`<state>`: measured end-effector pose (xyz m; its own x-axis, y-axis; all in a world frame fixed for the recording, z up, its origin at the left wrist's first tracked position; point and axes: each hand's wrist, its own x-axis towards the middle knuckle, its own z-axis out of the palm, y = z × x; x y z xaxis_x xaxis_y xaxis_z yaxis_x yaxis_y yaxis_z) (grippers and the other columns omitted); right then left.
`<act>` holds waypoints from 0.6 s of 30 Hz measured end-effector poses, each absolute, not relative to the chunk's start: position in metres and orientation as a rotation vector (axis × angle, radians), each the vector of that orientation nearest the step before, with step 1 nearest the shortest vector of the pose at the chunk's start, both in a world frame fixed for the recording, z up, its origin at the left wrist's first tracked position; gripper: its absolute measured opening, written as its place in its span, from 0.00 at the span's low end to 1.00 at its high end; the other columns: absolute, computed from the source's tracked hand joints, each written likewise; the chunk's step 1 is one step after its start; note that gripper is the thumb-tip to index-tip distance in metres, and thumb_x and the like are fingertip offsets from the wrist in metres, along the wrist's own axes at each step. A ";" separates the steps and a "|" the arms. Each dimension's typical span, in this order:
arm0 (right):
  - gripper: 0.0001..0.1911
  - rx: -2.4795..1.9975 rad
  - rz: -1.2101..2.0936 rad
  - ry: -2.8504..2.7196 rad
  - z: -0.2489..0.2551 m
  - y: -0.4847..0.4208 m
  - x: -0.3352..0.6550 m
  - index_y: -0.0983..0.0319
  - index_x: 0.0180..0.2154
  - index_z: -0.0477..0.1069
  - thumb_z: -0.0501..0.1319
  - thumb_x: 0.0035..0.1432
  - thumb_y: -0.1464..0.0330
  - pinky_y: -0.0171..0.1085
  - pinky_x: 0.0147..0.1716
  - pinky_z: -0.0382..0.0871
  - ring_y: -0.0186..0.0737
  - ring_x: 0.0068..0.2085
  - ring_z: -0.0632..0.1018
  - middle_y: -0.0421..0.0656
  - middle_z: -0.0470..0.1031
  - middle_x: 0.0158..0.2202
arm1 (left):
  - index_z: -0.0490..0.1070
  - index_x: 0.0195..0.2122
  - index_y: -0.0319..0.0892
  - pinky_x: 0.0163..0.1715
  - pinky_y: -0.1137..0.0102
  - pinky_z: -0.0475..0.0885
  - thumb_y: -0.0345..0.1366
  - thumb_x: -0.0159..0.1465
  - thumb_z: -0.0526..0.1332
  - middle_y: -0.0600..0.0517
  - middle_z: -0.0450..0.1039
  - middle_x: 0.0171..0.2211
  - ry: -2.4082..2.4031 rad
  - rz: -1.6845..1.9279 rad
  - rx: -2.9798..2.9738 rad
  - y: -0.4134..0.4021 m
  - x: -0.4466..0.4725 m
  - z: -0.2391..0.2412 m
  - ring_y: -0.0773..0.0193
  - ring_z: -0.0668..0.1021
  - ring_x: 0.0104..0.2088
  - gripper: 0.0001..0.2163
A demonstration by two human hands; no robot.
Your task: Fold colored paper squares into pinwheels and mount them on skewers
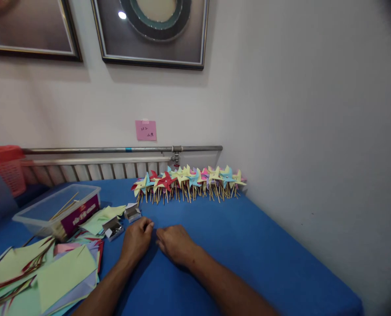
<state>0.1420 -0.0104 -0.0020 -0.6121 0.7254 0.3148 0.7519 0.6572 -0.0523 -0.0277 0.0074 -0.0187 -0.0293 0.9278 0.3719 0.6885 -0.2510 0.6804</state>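
Observation:
My left hand [138, 239] rests on the blue tabletop [208, 228] with its fingers curled in and the thumb against them. A short gap separates it from my right hand [176, 242], a loose fist lying knuckles up. Nothing shows in either hand. Just beyond the left hand stands a small open box [133, 213]. A second small box [113, 228], left of that hand, has little shiny metal pieces inside. Behind both hands, paper pinwheels [194, 179] on thin wooden sticks are crowded in a row near the wall.
Stacks of coloured paper [65, 274] cover the left front. Behind them is a clear plastic tub [57, 204] with a purple label and thin sticks. A red basket [9, 171] stands far left. Metal pipes [100, 150] run along the wall; another wall borders the table's right side.

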 end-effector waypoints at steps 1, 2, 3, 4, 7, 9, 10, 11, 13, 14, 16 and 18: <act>0.06 -1.170 -0.116 -2.559 -0.003 -0.012 0.140 0.60 0.38 0.76 0.61 0.67 0.68 0.37 0.29 0.59 0.43 0.30 0.80 0.44 0.85 0.33 | 0.70 0.27 0.45 0.34 0.68 0.63 0.41 0.63 0.56 0.51 0.76 0.26 1.694 1.150 1.956 0.008 -0.027 -0.020 0.59 0.77 0.30 0.11; 0.05 -1.151 -0.106 -2.559 -0.004 -0.015 0.138 0.59 0.38 0.76 0.61 0.67 0.68 0.36 0.29 0.59 0.42 0.30 0.80 0.43 0.85 0.33 | 0.70 0.27 0.45 0.34 0.68 0.63 0.41 0.63 0.56 0.52 0.76 0.26 1.684 1.140 1.948 0.008 -0.027 -0.021 0.59 0.77 0.30 0.11; 0.05 -1.119 -0.091 -2.569 -0.005 -0.018 0.137 0.59 0.38 0.75 0.61 0.67 0.68 0.36 0.29 0.60 0.40 0.30 0.80 0.42 0.84 0.34 | 0.71 0.27 0.45 0.33 0.68 0.63 0.41 0.63 0.56 0.52 0.76 0.26 1.676 1.128 1.936 0.009 -0.027 -0.022 0.59 0.77 0.30 0.10; 0.05 -1.075 -0.073 -2.588 -0.006 -0.023 0.137 0.59 0.37 0.74 0.61 0.67 0.67 0.35 0.29 0.60 0.40 0.30 0.80 0.42 0.84 0.34 | 0.71 0.28 0.45 0.33 0.68 0.63 0.41 0.63 0.56 0.52 0.76 0.26 1.675 1.114 1.922 0.010 -0.028 -0.023 0.59 0.77 0.30 0.11; 0.07 -0.926 -0.028 -2.686 -0.010 -0.039 0.136 0.59 0.38 0.73 0.62 0.68 0.63 0.35 0.30 0.62 0.39 0.31 0.79 0.40 0.84 0.35 | 0.72 0.29 0.44 0.33 0.68 0.63 0.41 0.64 0.55 0.53 0.76 0.26 1.695 1.061 1.907 0.013 -0.029 -0.026 0.59 0.77 0.30 0.11; 0.10 -0.819 -0.037 -2.739 -0.016 -0.047 0.132 0.59 0.37 0.72 0.62 0.68 0.60 0.35 0.28 0.62 0.38 0.29 0.79 0.39 0.84 0.33 | 0.71 0.28 0.44 0.33 0.68 0.63 0.40 0.65 0.55 0.53 0.76 0.25 1.711 1.027 1.926 0.013 -0.030 -0.027 0.60 0.77 0.30 0.11; 0.11 -0.759 -0.052 -2.762 -0.020 -0.050 0.129 0.59 0.37 0.72 0.62 0.67 0.59 0.36 0.26 0.61 0.38 0.28 0.78 0.39 0.83 0.32 | 0.71 0.28 0.44 0.33 0.68 0.63 0.39 0.65 0.55 0.53 0.76 0.26 1.711 1.013 1.942 0.013 -0.030 -0.027 0.60 0.77 0.31 0.11; 0.12 -0.710 -0.066 -2.776 -0.023 -0.052 0.126 0.59 0.36 0.72 0.62 0.67 0.58 0.36 0.25 0.60 0.38 0.27 0.78 0.38 0.83 0.31 | 0.71 0.28 0.44 0.34 0.68 0.63 0.39 0.66 0.55 0.53 0.76 0.26 1.709 0.999 1.962 0.012 -0.030 -0.027 0.60 0.77 0.31 0.11; 0.13 -0.637 -0.071 -2.789 -0.029 -0.055 0.120 0.58 0.34 0.73 0.62 0.67 0.56 0.36 0.23 0.57 0.37 0.26 0.77 0.38 0.83 0.30 | 0.72 0.29 0.43 0.35 0.68 0.63 0.38 0.67 0.54 0.52 0.77 0.28 1.716 0.968 2.001 0.011 -0.029 -0.026 0.60 0.78 0.33 0.11; 0.14 -0.631 -0.051 -2.784 -0.030 -0.055 0.119 0.58 0.34 0.73 0.62 0.66 0.56 0.36 0.23 0.56 0.37 0.25 0.77 0.38 0.83 0.29 | 0.72 0.30 0.43 0.35 0.68 0.63 0.37 0.67 0.54 0.52 0.77 0.29 1.721 0.952 2.019 0.010 -0.028 -0.026 0.60 0.78 0.33 0.11; 0.12 -0.681 0.044 -2.749 -0.028 -0.054 0.120 0.59 0.34 0.73 0.64 0.65 0.58 0.36 0.24 0.57 0.37 0.27 0.77 0.38 0.83 0.30 | 0.72 0.30 0.43 0.35 0.68 0.63 0.36 0.67 0.54 0.51 0.78 0.30 1.738 0.920 2.055 0.009 -0.028 -0.026 0.60 0.78 0.33 0.11; 0.08 -0.810 0.200 -2.660 -0.022 -0.050 0.126 0.59 0.35 0.73 0.65 0.65 0.62 0.35 0.27 0.59 0.37 0.29 0.77 0.39 0.82 0.32 | 0.72 0.30 0.43 0.35 0.69 0.63 0.35 0.68 0.54 0.51 0.77 0.30 1.756 0.885 2.094 0.009 -0.027 -0.026 0.61 0.78 0.34 0.11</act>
